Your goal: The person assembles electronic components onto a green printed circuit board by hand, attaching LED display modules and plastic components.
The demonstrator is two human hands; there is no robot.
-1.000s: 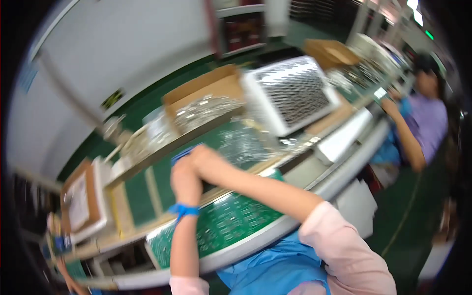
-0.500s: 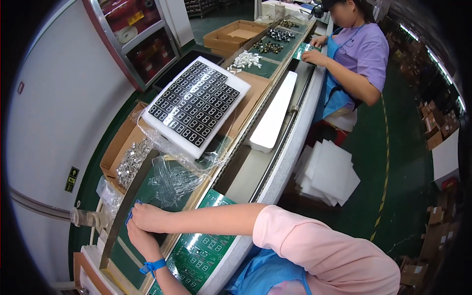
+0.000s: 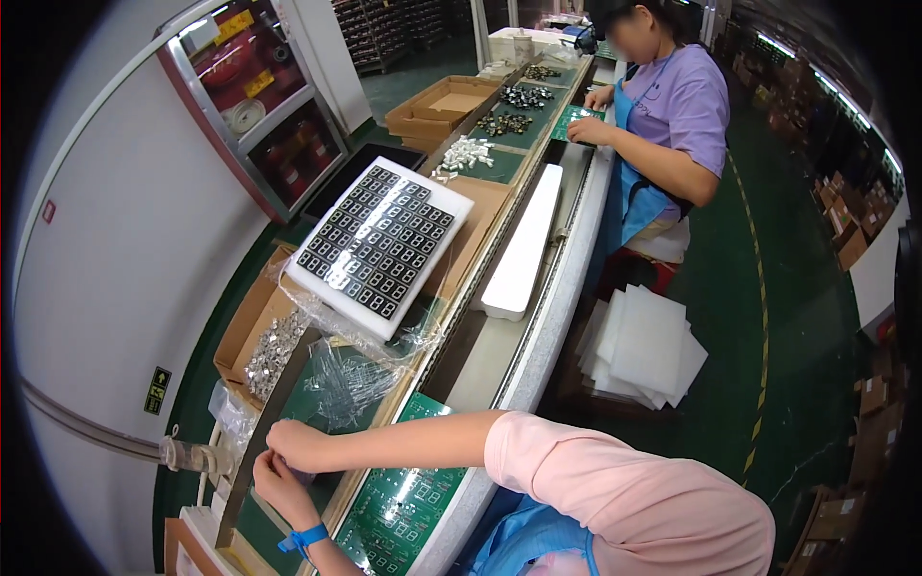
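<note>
My left hand (image 3: 277, 488), with a blue strap (image 3: 303, 540) on its wrist, is close against my right hand (image 3: 296, 447) over the green work surface at the lower left. The fingers of both are drawn together at a small thing hidden between them; I cannot make it out. My right forearm crosses above green circuit boards (image 3: 408, 514) lying on the line, with digit displays on them. Just beyond my hands is a loose pile of thin, clear or silvery pieces (image 3: 348, 386) on a plastic bag.
Black digit displays (image 3: 375, 245) sit in rows on white foam. A carton of small metal parts (image 3: 274, 355) stands left. A long white foam block (image 3: 526, 240) lies on the line. Farther off are white parts (image 3: 468, 154) and a co-worker in purple (image 3: 672, 106) handling a green board.
The blue strip seen between my fingers earlier is now out of sight. My hands have drawn together slightly, and the whole view has shifted a little. The co-worker's hands remain at their board.
</note>
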